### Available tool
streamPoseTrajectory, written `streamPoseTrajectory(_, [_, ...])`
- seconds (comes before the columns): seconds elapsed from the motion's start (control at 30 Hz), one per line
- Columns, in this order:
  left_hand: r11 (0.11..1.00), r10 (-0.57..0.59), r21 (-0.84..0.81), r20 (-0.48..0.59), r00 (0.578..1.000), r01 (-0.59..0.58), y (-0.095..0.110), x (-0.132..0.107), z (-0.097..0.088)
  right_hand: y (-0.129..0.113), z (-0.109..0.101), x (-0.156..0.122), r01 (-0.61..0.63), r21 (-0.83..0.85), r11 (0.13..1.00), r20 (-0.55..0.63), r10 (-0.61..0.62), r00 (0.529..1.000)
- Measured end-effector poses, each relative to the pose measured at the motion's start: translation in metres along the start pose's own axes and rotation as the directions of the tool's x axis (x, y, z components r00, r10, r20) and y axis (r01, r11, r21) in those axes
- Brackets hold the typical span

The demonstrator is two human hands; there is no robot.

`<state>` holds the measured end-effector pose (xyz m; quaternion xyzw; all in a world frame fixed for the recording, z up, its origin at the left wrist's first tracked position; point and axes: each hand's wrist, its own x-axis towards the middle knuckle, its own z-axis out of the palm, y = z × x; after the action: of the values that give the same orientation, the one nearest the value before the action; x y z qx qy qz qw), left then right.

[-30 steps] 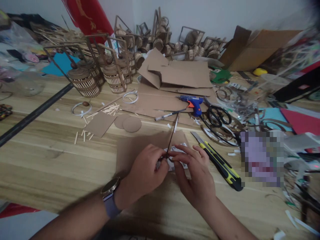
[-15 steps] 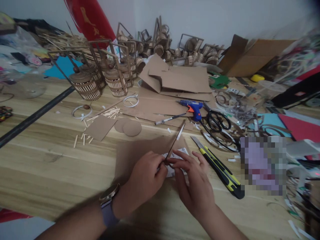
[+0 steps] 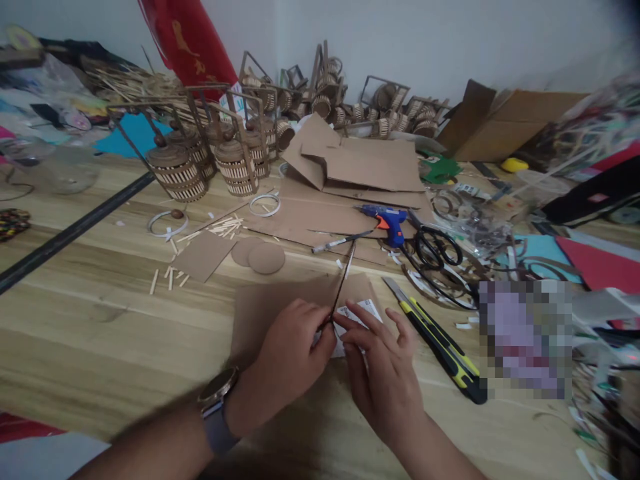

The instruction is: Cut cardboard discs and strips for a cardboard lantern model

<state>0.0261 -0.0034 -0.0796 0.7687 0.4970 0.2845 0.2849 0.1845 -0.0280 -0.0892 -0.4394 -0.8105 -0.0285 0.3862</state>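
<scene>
My left hand (image 3: 287, 357), with a watch on its wrist, is closed round the near end of a thin cardboard strip (image 3: 342, 280) that rises up and away from it. My right hand (image 3: 383, 377) meets it at the same spot, thumb and forefinger pinched on the strip's lower end, the other fingers spread. Both hands rest over a brown cardboard sheet (image 3: 265, 307) with a white printed label (image 3: 361, 312) on it. A yellow and black utility knife (image 3: 440, 350) lies just right of my right hand.
Farther back on the wooden table lie a blue glue gun (image 3: 387, 220), black scissors (image 3: 440, 247), a pen (image 3: 340, 241), two cardboard discs (image 3: 260, 255), small sticks (image 3: 173, 275) and cardboard sheets (image 3: 365, 167). Woven cardboard baskets (image 3: 175, 170) stand at the back left. Paper clutter fills the right side.
The strip's far end swung right and then back toward upright. Both hands stayed pinched at its lower end, shifting only slightly.
</scene>
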Motion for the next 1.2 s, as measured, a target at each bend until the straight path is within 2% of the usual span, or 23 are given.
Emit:
streamPoseTrajectory(0.1, [0.992,0.027,0.124,-0.017,0.999,-0.025,-0.0004,-0.0012,0.0016,-0.0010,0.0015,-0.0006,0.013,0.009,1.000,0.002,-0.013,1.000])
streamPoseTrajectory(0.17, [0.989,0.037,0.148,-0.029,0.999,-0.033,-0.0013,-0.0020,0.0028,0.0006,0.0018,-0.0013,0.005,0.025,1.000,0.010,-0.005,1.000])
streamPoseTrajectory(0.4, [0.998,0.032,0.062,-0.050,0.998,-0.029,-0.0048,-0.0017,0.0027,0.0081,-0.0012,-0.0007,-0.058,0.114,0.992,0.028,0.055,0.998])
streamPoseTrajectory(0.6, [0.999,-0.004,-0.045,0.019,1.000,0.005,-0.0025,0.0008,0.0004,0.0069,-0.0011,-0.0002,-0.013,0.047,0.999,0.028,0.012,1.000])
streamPoseTrajectory(0.83, [0.996,-0.033,0.081,0.014,0.999,0.031,-0.0043,-0.0022,0.0056,0.0032,0.0041,-0.0030,0.010,0.021,1.000,0.014,-0.011,1.000])
streamPoseTrajectory(1.0, [0.990,-0.096,0.109,0.009,0.995,0.094,-0.0061,-0.0028,0.0065,0.0039,0.0034,-0.0040,0.001,0.070,0.998,0.016,-0.002,1.000])
streamPoseTrajectory(1.2, [0.996,-0.076,-0.044,0.042,0.996,0.077,-0.0030,-0.0007,0.0008,0.0077,0.0009,-0.0050,-0.008,0.131,0.991,0.009,0.007,1.000])
